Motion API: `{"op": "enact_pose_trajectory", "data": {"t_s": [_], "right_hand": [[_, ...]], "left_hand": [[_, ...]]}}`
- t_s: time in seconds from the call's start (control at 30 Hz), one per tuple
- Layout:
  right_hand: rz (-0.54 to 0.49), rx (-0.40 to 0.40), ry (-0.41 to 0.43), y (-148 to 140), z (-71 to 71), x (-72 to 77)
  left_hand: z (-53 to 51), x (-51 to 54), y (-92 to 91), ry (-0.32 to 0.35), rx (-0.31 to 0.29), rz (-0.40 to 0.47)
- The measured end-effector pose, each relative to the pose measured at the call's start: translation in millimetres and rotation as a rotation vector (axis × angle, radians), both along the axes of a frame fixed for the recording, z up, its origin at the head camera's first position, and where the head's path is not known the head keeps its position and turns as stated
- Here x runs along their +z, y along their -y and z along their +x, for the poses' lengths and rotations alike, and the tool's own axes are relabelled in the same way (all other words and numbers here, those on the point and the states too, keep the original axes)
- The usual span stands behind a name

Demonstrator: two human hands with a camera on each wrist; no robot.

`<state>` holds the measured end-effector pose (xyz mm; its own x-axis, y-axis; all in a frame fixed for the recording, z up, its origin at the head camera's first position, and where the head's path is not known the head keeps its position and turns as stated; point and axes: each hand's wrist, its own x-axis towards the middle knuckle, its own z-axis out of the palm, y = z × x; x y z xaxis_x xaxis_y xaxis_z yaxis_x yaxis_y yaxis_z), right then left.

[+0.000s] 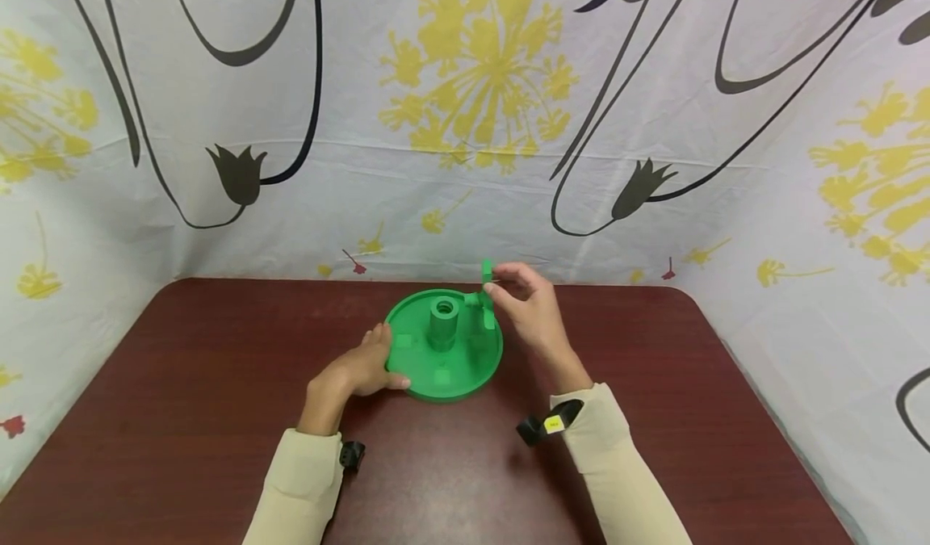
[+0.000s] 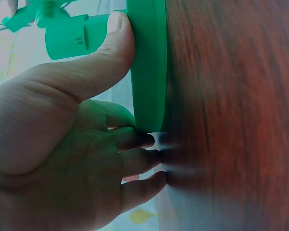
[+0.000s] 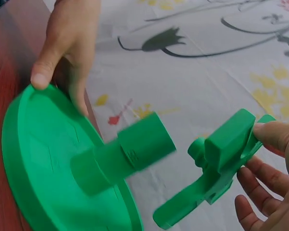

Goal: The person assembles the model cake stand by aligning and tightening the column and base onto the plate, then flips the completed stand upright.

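A round green plastic base point(image 1: 465, 371) with a raised rim lies flat on the table. From its middle rises a hollow green post point(image 3: 130, 156), marked with small digits. My left hand point(image 1: 363, 365) holds the base at its left edge, thumb over the rim point(image 2: 149, 72) and the other fingers spread along the side, some touching the table. Between thumb and fingers, my right hand point(image 1: 534, 307) pinches a green piece with several arms and a short round peg point(image 3: 221, 159). That piece is above the base's right side, apart from the post in the right wrist view.
The dark red-brown wooden table point(image 1: 218, 367) extends around the base. Behind it hangs a white cloth point(image 1: 349, 109) with yellow and grey flower prints. A black strap with a yellow label point(image 1: 554, 424) sits on the right wrist, and another dark strap point(image 1: 352, 454) on the left.
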<state>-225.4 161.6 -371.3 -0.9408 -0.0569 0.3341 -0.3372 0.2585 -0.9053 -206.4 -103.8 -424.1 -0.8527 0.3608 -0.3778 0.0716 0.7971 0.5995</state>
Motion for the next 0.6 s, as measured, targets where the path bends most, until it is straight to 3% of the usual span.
{"op": "enact_pose_trajectory", "data": {"t_s": [0.37,0.6], "right_hand": [[0.17,0.057,-0.162,32.2,-10.9,-14.0],[0.392,0.107,-0.235,37.5,-9.3,-18.6]], "left_hand": [[-1.4,-1.9,0.5,-0.009,-0.009,-0.004],[-2.8,-1.7,-0.4,-0.014,-0.011,-0.005]]}}
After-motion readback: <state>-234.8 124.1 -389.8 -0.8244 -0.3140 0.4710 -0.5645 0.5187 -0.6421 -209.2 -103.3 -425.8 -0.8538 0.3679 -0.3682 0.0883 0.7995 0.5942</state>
